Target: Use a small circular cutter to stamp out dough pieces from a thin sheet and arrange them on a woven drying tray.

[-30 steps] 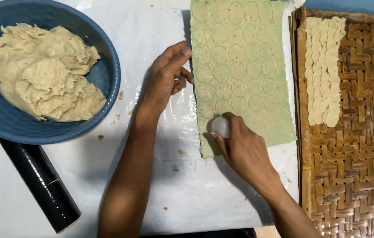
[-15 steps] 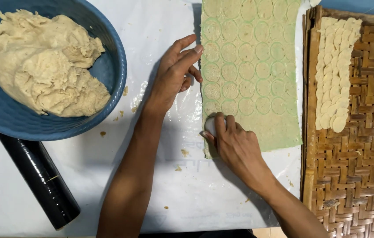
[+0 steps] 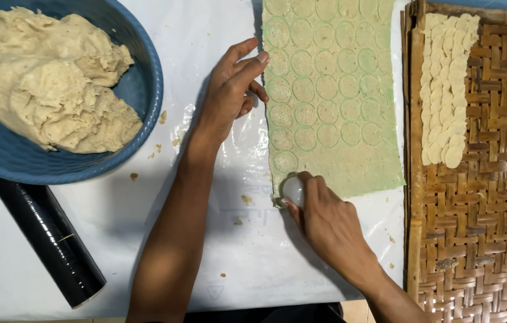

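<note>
Pressing round cutter (image 3: 292, 191), prob. plastic, right hand (image 3: 325, 224) into flat circle-stamped dough sheet (image 3: 349, 161).

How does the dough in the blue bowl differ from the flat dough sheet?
The bowl dough is a rough, beige, heaped lump; the sheet is rolled thin, greenish and stamped with rows of circles. The lump sits in the bowl; the sheet lies on white plastic. Both look soft and raw.

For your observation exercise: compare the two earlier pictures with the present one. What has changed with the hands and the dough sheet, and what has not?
The right hand pressed the round cutter down at the near left corner of the dough sheet, then kept it there. It held the cutter throughout. The left hand stayed flat at the sheet's left edge. The bowl, black roll and tray kept their places.
</note>
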